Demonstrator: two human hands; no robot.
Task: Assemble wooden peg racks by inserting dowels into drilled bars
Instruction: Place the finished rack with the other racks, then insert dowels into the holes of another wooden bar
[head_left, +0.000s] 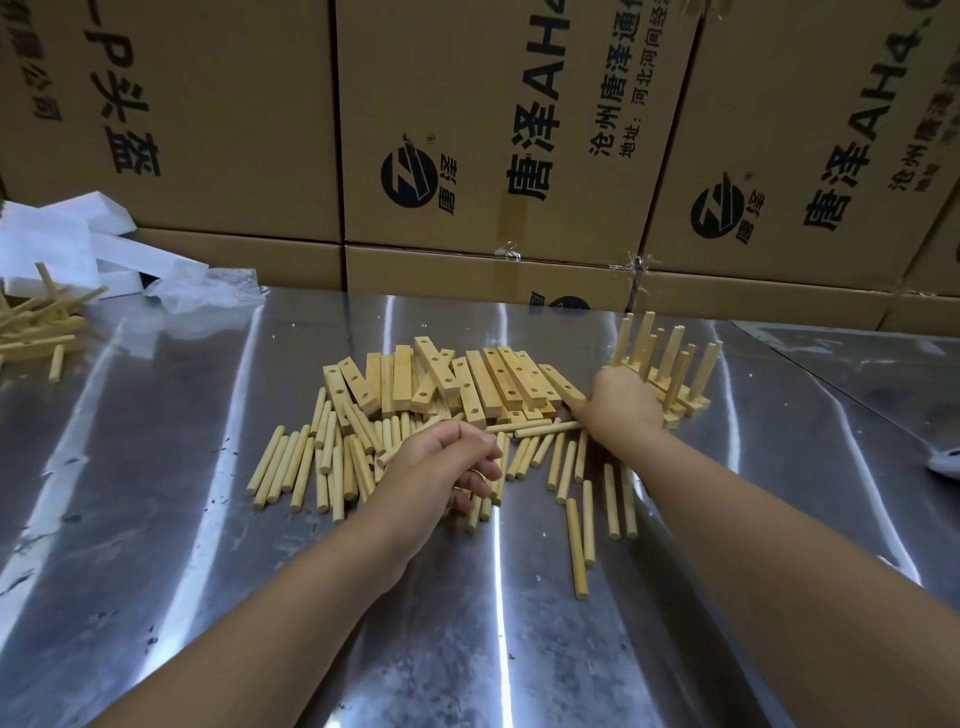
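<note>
Dowels (332, 462) lie loose; left hand (441, 467) curls seemingly empty, right hand (621, 402) rests on peg racks (670, 374), grip unclear.

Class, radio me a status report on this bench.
Left hand curled over loose dowels. Right hand on assembled racks. Drilled bars piled between, unobstructed.

Even, moderately bright overhead light; long white glare streaks run down the metal table (156, 467), with soft shadows under both forearms. Wide-angle distortion bows the cardboard boxes (467, 130) at the edges. Centre sharp, corners slightly soft.
</note>
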